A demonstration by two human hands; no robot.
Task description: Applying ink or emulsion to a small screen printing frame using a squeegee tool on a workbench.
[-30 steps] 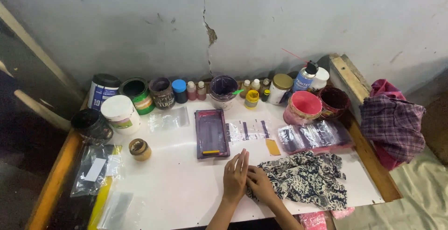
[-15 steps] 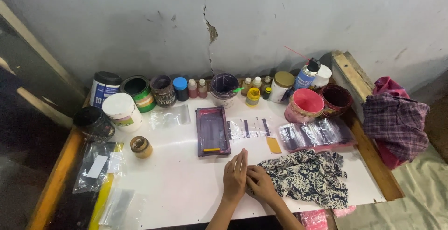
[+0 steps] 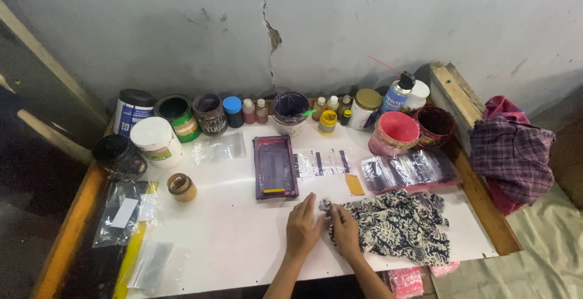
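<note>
From my remote seat, I log the white table [image 3: 243, 244] left to right. Far left: a dark jar [image 3: 118, 156], clear plastic bags [image 3: 124, 211] and a yellow strip [image 3: 130, 262] along the wooden edge. Behind them stand a blue-and-white can [image 3: 132, 112], a white tub [image 3: 156, 141] and a green open can [image 3: 177, 117]; a small brown jar [image 3: 181, 186] sits alone in front. Centre: a purple-stained rectangular tray [image 3: 275, 166], with a row of small bottles [image 3: 255, 111] and a stained cup [image 3: 289, 112] at the wall behind it. Near edge, centre: my left hand [image 3: 303, 229], fingers loosely extended and together, flat on the table, its fingertips at the edge of the black-and-white patterned cloth [image 3: 398, 226]. Just beside it, my right hand [image 3: 345, 232] rests on that cloth, fingers curled onto the fabric's left corner; I cannot tell whether it pinches it. The cloth lies crumpled at the table's front right. Behind it: a bundle of clear sachets [image 3: 410, 170], a pink tub [image 3: 396, 134], a dark red tub [image 3: 435, 126] and a spray can [image 3: 398, 95]. Far right, off the table: a plaid cloth [image 3: 510, 153].
</note>
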